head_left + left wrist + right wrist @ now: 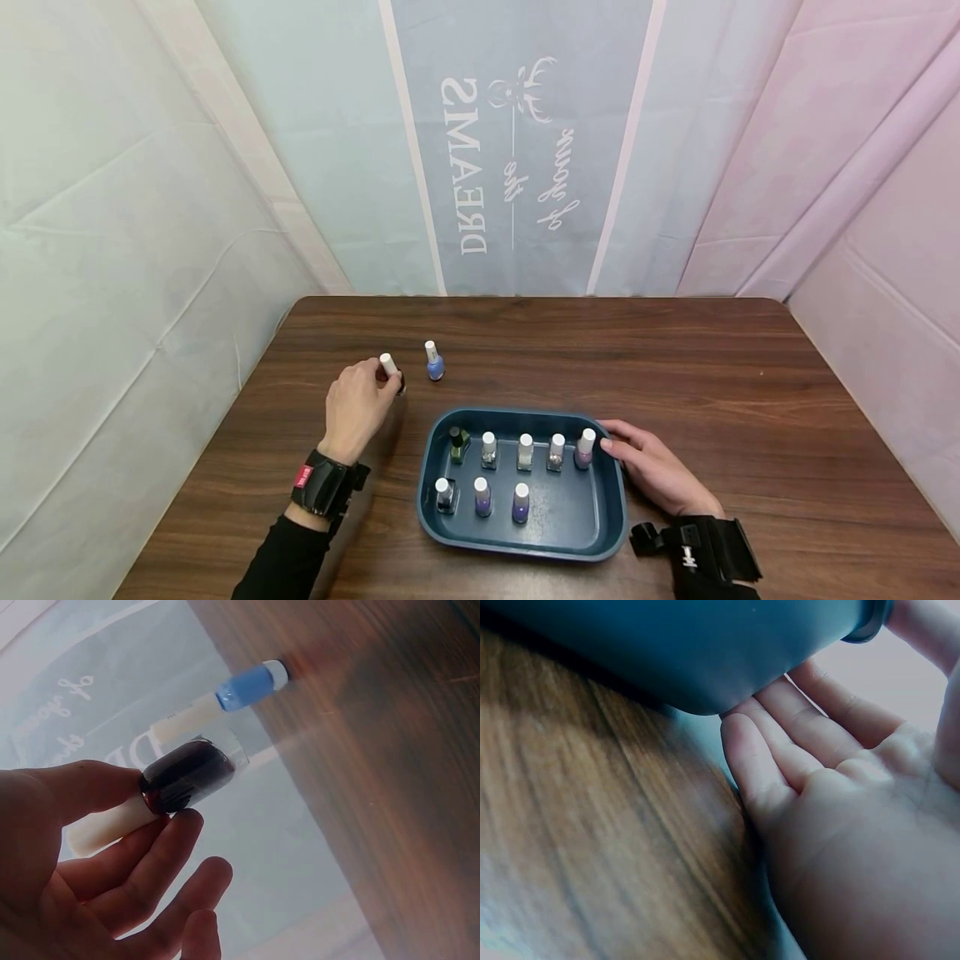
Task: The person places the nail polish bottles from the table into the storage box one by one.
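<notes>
My left hand (360, 408) pinches a nail polish bottle (187, 774) between thumb and fingers. It has a white cap and very dark polish, and it tilts above the left part of the table. Just right of it, a blue nail polish bottle (435, 367) with a white cap stands on the wood. My right hand (660, 468) holds the right end of a dark blue tray (570, 533), thumb at the rim and fingers against the outer wall. Inside the tray stand several nail polish bottles in two rows, among them a green one (458, 446) and a lilac one (583, 450).
The tray's front row has a bottle (446, 497) at the left, then two purple bottles (521, 505). Bottles with clear or pale contents (525, 454) fill the middle of the back row. Beyond the brown wooden table (712, 375) hangs a printed curtain (525, 167).
</notes>
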The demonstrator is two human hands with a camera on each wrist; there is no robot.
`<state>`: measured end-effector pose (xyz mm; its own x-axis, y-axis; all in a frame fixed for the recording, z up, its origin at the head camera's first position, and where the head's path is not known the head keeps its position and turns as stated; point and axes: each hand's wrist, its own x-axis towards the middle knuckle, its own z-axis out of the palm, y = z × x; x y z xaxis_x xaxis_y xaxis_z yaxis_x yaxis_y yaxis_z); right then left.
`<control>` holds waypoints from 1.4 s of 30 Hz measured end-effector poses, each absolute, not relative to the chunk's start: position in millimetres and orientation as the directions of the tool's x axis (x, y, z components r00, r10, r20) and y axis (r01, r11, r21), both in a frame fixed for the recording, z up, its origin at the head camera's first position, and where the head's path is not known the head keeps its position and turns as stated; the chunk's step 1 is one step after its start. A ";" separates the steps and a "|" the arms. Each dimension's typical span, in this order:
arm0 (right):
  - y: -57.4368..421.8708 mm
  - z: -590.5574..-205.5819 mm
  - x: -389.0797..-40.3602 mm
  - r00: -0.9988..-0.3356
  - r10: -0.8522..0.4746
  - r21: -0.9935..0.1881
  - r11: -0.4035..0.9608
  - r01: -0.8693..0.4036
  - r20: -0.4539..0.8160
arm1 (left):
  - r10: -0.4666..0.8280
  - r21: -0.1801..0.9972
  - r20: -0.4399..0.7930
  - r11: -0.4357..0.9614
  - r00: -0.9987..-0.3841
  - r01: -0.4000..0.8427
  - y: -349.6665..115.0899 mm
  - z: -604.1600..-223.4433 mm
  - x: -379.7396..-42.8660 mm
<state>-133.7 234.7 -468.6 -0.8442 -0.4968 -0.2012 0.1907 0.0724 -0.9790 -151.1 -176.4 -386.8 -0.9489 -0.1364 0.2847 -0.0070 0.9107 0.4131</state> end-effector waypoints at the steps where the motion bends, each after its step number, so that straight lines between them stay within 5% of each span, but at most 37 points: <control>1: 234.7 -468.5 -133.5 -0.844 -0.498 -0.979 0.068 0.190 -0.199 | -0.132 0.412 0.289 0.911 -0.948 -0.001 -175.7 -385.7 -150.2; 42: 233.9 -463.3 -132.9 -0.845 -0.475 -0.969 0.109 0.222 -0.247 | 0.023 0.294 0.401 0.944 -0.916 0.152 -142.7 -350.8 -119.9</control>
<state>-132.9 233.9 -463.3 -0.8446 -0.4749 -0.2472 0.2222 0.1090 -0.9689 -119.9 -142.7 -350.8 -0.9158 0.0225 0.4010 0.1521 0.9435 0.2944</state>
